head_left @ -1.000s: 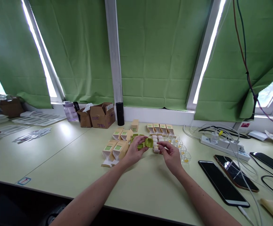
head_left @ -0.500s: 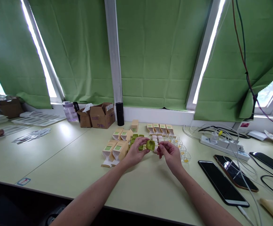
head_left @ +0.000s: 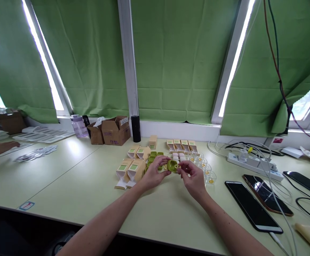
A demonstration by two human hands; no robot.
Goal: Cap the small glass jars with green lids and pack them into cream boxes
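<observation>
My left hand (head_left: 156,173) is closed on the left side of a small square green cup (head_left: 172,165), its open mouth facing me. My right hand (head_left: 194,178) pinches a small pale yellow piece (head_left: 178,166) at the cup's right edge; its exact kind is too small to make out. More green cups (head_left: 152,155) lie behind my left hand, partly hidden by it. Pale pink blocks (head_left: 180,155) stand just beyond both hands. To the right of my right hand are several clear cups with yellow bits inside (head_left: 210,177).
Small kraft boxes with open flaps (head_left: 136,171) stand left of my hands, others (head_left: 181,145) at the back. Rightward lie a power strip (head_left: 253,166), loose cables and phones (head_left: 252,206). Cardboard boxes (head_left: 116,132) and a black cylinder (head_left: 136,128) line the wall. Another person's hand (head_left: 6,146) is far left.
The green cup has shifted slightly right and turned, and the pale piece in my right fingers now overlaps the cup's edge. The other person's hand moved right.
</observation>
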